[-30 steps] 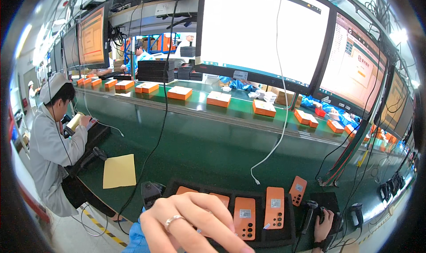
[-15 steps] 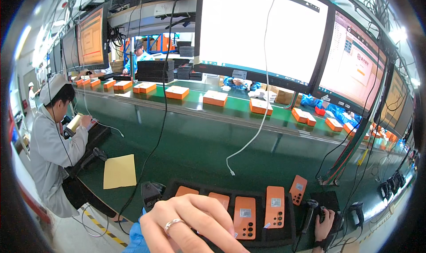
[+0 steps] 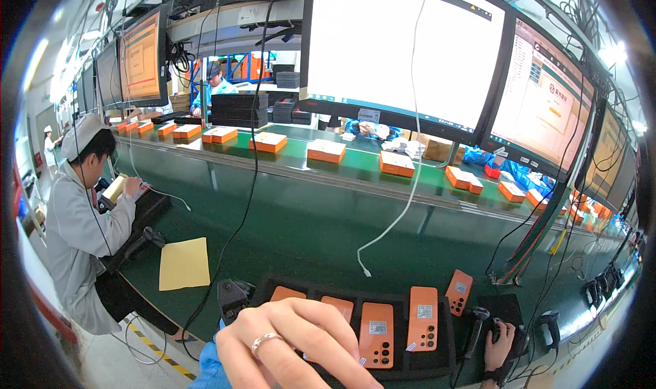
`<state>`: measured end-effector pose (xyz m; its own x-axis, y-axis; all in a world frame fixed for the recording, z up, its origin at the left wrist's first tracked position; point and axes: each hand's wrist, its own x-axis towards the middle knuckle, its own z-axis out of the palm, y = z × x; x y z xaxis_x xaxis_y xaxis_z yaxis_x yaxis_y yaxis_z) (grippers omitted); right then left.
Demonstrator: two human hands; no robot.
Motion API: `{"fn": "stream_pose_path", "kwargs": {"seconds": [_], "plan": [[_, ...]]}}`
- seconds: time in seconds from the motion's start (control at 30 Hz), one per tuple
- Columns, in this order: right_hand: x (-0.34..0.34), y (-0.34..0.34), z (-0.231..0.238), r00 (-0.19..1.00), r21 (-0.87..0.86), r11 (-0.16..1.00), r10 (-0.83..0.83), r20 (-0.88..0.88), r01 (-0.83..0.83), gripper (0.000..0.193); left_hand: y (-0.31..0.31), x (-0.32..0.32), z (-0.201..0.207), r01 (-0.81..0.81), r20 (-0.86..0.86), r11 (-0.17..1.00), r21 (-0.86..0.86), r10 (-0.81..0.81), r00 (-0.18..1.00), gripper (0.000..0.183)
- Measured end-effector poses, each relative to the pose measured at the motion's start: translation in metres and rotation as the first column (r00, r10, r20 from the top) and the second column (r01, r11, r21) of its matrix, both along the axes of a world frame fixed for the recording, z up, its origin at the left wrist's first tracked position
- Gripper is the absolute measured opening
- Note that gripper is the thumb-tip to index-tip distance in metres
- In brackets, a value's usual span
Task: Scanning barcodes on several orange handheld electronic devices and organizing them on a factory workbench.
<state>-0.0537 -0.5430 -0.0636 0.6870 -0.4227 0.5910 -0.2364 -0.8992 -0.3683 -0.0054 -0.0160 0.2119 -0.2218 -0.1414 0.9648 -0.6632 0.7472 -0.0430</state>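
Close in front, my left hand (image 3: 294, 344) hangs over a black tray (image 3: 437, 362), a ring on one finger. Its fingers are loosely bent and slightly apart, with nothing visible in them; some fingertips are hidden. Several orange phones (image 3: 377, 327) with white labels lie in the tray, two partly covered by this hand. Another orange phone (image 3: 459, 292) leans at the tray's right edge. To the right, my right hand (image 3: 501, 346) is closed over a dark computer mouse (image 3: 497, 332) on a black mouse pad (image 3: 507, 308).
Barcode scanners (image 3: 476, 331) stand either side of my right hand. Orange-white boxes (image 3: 326, 150) line the green conveyor beyond the bench. A white cable (image 3: 389, 226) dangles before large monitors (image 3: 410, 47). Yellow paper (image 3: 184, 264) lies left, near a seated co-worker (image 3: 89, 218).
The boxes on the conveyor have shifted a little to the left. The dangling white cable's tip has swung slightly right. Both my hands remain in place.
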Motion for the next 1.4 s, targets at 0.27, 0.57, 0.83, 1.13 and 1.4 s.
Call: {"fn": "stream_pose_path", "kwargs": {"seconds": [0.27,0.57,0.83,1.13,1.4], "plan": [[-0.001,0.001,-0.001,0.999,-0.011,0.999,-0.039,-0.008,0.039,0.038,-0.005,0.014,0.0,0.1,0.087,0.995,0.001,-0.1,0.991,0.024],[-0.008,-0.001,-0.002,0.999,-0.018,0.999,-0.035,-0.008,0.035,0.04,0.001,0.003,0.0,0.023,-0.15,0.997,0.068,-0.013,0.989,0.026],[-0.005,-0.004,-0.005,0.999,-0.009,0.999,-0.035,-0.014,0.035,0.039,0.004,0.004,0.001,-0.01,-0.09,0.997,0.074,0.017,0.996,0.027],[-0.009,0.001,-0.001,0.997,0.003,0.997,-0.074,-0.009,0.074,0.042,-0.008,0.02,0.003,0.102,0.073,0.995,-0.019,-0.101,0.992,0.033],[-0.009,-0.006,-0.008,0.987,-0.048,0.986,-0.163,-0.007,0.163,0.051,-0.009,0.026,0.005,0.078,0.061,0.997,0.01,-0.079,0.995,0.031]]}}
